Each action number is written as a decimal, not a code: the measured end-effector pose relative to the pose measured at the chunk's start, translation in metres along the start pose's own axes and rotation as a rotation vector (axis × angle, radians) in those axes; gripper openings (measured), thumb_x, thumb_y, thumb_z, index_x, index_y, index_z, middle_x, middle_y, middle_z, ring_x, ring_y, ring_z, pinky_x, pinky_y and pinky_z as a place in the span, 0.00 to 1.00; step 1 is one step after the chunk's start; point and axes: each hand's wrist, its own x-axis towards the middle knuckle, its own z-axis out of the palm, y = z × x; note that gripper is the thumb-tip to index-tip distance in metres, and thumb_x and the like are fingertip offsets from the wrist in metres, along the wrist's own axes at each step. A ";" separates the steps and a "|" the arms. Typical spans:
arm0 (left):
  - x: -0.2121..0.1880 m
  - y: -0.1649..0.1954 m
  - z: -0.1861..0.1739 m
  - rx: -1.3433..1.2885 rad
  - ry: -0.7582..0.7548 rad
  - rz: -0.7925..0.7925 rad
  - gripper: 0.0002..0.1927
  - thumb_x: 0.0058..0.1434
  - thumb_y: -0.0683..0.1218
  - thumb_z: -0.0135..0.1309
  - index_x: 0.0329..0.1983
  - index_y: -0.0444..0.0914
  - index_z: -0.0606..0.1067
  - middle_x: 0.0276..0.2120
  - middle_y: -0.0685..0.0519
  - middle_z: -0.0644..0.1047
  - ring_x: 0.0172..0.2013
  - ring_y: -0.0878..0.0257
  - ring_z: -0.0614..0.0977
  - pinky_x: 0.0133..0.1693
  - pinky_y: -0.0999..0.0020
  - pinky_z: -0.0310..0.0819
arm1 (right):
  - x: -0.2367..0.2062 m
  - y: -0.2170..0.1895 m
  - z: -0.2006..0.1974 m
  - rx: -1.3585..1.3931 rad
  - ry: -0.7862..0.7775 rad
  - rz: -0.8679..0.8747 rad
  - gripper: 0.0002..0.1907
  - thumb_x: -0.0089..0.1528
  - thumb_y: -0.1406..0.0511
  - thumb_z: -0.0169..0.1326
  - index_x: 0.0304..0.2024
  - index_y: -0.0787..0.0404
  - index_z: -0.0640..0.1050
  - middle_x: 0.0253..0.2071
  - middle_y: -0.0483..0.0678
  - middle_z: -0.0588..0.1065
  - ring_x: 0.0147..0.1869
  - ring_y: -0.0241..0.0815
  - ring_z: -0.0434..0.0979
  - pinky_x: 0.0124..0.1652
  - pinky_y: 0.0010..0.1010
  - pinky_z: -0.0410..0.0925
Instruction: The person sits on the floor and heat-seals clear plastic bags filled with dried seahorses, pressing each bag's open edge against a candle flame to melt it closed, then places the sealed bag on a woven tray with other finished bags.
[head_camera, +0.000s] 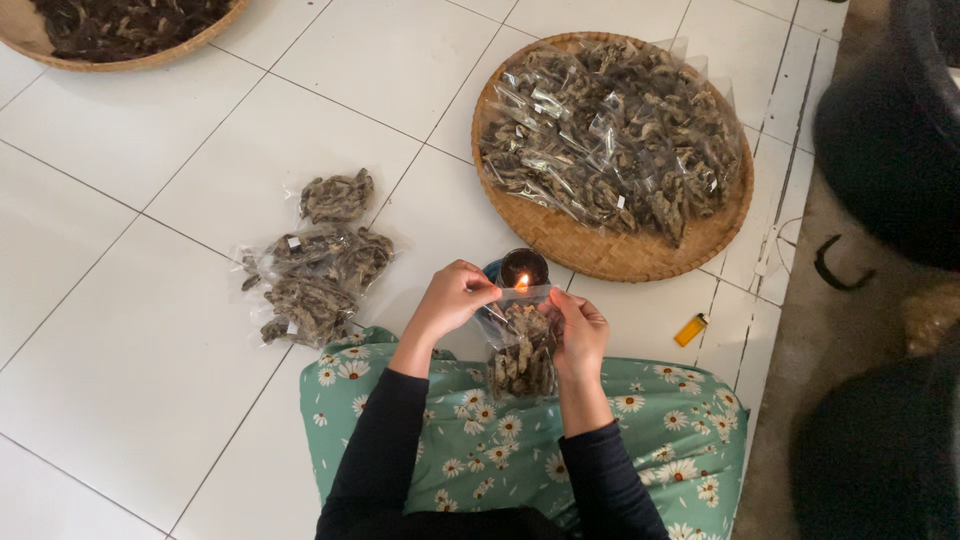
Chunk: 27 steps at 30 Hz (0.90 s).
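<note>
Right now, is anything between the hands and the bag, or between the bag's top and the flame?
Nothing visible. The left hand and right hand both grip the bag at its top edge, which sits right at the flame.

The top edge cuts off the far woven tray (60, 55); its dark contents are unclear.

Soft, even light fell across the white floor tiles (150, 330), bright but without harsh glare. The small candle flame (521, 284) glowed orange (barely lighting anything beyond itself). Shadows stayed faint. The far right sank into darkness, murky and blurred, while the centre looked reasonably sharp.
</note>
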 end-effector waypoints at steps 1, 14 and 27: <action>0.000 0.000 0.000 0.005 0.002 0.005 0.13 0.52 0.49 0.66 0.31 0.34 0.83 0.40 0.50 0.79 0.38 0.60 0.84 0.41 0.67 0.78 | 0.000 0.000 0.000 0.003 -0.007 -0.004 0.04 0.62 0.72 0.61 0.35 0.69 0.79 0.31 0.51 0.80 0.32 0.38 0.80 0.35 0.25 0.72; 0.002 -0.003 -0.008 0.008 0.007 0.024 0.13 0.53 0.50 0.66 0.32 0.34 0.83 0.40 0.50 0.80 0.38 0.60 0.84 0.41 0.67 0.79 | 0.001 0.003 0.007 0.008 -0.001 0.006 0.04 0.61 0.72 0.61 0.33 0.69 0.79 0.30 0.51 0.81 0.32 0.38 0.80 0.35 0.26 0.72; -0.005 -0.010 -0.020 0.001 0.018 -0.008 0.11 0.53 0.48 0.67 0.32 0.35 0.84 0.39 0.51 0.80 0.38 0.60 0.84 0.39 0.67 0.79 | -0.003 0.008 0.017 0.002 -0.038 0.039 0.04 0.61 0.72 0.62 0.35 0.69 0.79 0.31 0.51 0.80 0.32 0.39 0.81 0.36 0.27 0.73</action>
